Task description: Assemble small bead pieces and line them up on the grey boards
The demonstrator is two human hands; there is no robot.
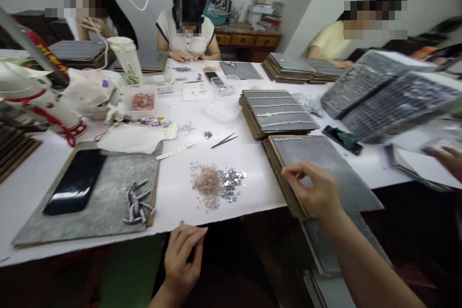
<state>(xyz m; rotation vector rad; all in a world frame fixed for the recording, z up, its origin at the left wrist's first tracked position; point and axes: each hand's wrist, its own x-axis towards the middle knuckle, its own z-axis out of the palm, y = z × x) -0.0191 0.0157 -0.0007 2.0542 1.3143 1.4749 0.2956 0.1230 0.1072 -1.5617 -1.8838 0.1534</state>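
My right hand (314, 190) is over the left edge of a stack of grey boards, thumb and fingers pinched together; anything between them is too small to make out. A short row of small pale pieces (288, 139) lies along the far edge of the top grey board (325, 163). At the table's front edge, my left hand (183, 256) has its fingers curled together. A tiny grey piece (182, 222) shows by its fingertips; whether it is gripped I cannot tell. Beyond that hand lie a heap of pinkish clear beads (207, 184) and flat silver pieces (232, 184).
Black tweezers (224, 140) lie past the heaps. On a board (108, 216) at left are a phone (75, 182) and several metal cylinders (137, 204). Another board stack (279, 110) bears rows of pieces. Co-workers sit across the table; another person's hand (447, 159) is at right.
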